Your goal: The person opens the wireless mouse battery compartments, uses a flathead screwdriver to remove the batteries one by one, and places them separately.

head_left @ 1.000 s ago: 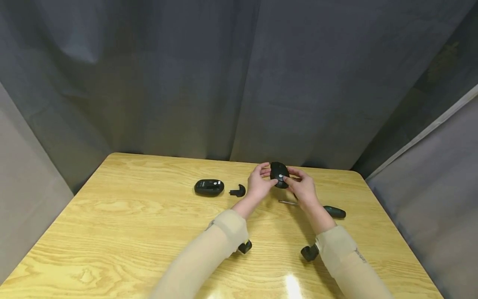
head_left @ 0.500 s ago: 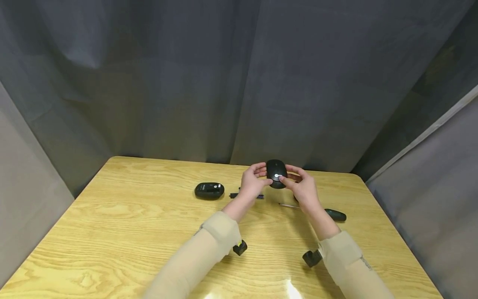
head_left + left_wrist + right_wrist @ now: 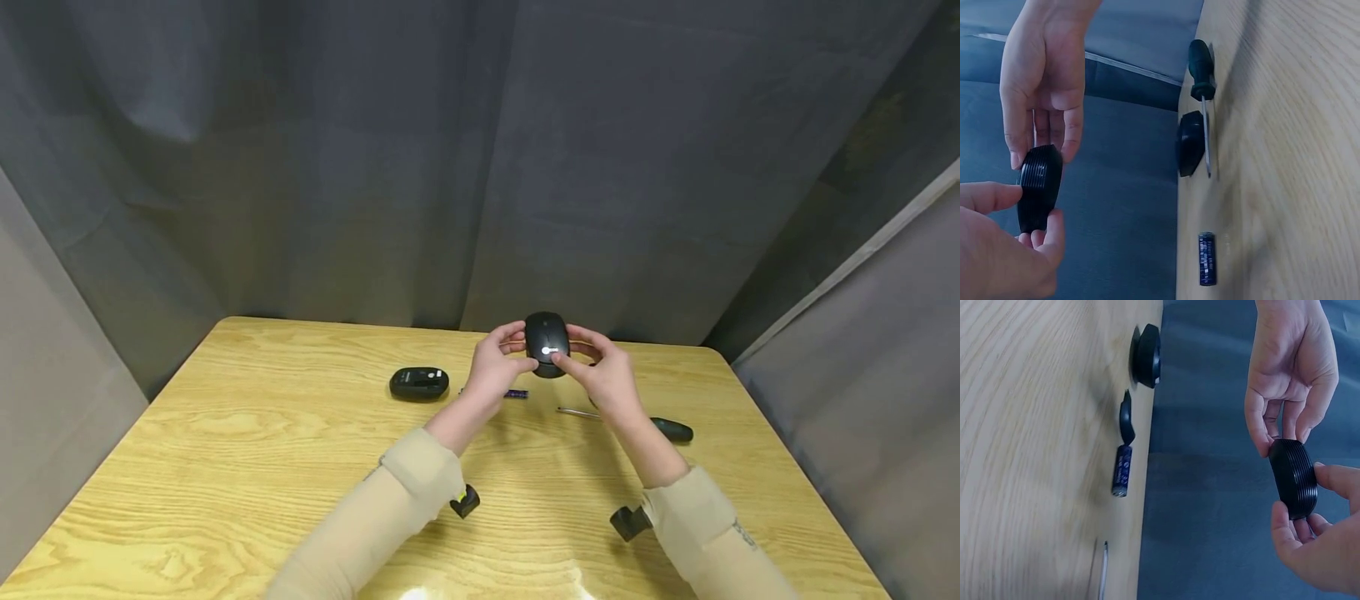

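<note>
A black computer mouse (image 3: 547, 340) is held up over the far part of the table, its logo facing the head camera. My left hand (image 3: 492, 368) grips its left side between thumb and fingers. On the other side my right hand (image 3: 611, 380) pinches it, thumb near the logo. Both wrist views show the held mouse's ribbed edge (image 3: 1295, 478) and the fingers on its two sides. Below the hands lie a dark battery (image 3: 1207, 259) and a curved black piece (image 3: 1126, 419), the latter mostly hidden by my left wrist in the head view.
Another black mouse (image 3: 419, 383) lies underside up to the left. A screwdriver (image 3: 672, 429) with a dark green handle lies right, partly behind my right forearm. Beside its shaft sits a black rounded object (image 3: 1191, 144). Dark curtains (image 3: 360, 167) hang behind the table.
The held mouse has shifted left and slightly up, and its tilt has straightened. My left forearm has moved left, uncovering the battery and covering the curved black piece.
</note>
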Motion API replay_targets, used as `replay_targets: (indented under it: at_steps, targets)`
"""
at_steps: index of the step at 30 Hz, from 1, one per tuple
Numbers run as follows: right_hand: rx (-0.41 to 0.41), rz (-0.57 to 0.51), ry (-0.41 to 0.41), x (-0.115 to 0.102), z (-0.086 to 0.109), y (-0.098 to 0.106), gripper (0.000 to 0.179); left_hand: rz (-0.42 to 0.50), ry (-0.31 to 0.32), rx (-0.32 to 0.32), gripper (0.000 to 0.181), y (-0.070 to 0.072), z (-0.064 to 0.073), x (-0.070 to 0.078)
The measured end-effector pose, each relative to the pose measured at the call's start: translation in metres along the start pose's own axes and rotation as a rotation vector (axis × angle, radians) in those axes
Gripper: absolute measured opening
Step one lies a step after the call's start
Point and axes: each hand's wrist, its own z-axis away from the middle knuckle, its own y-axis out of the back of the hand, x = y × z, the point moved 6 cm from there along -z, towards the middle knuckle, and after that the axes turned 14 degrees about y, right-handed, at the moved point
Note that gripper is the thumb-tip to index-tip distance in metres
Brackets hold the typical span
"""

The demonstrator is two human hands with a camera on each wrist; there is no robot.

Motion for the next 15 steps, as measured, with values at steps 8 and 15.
replay_targets:
  at_steps: [8,15]
  targets:
    - [0.022,0.027,0.035,-0.02,0.002,-0.001,0.054,0.023,-0.017,-0.019,0.06,0.01,0.012,0.014]
    - [0.023,-0.043,0.043,-0.037,0.006,-0.006,0.054,0.033,0.002,-0.043,0.06,0.023,0.026,0.025]
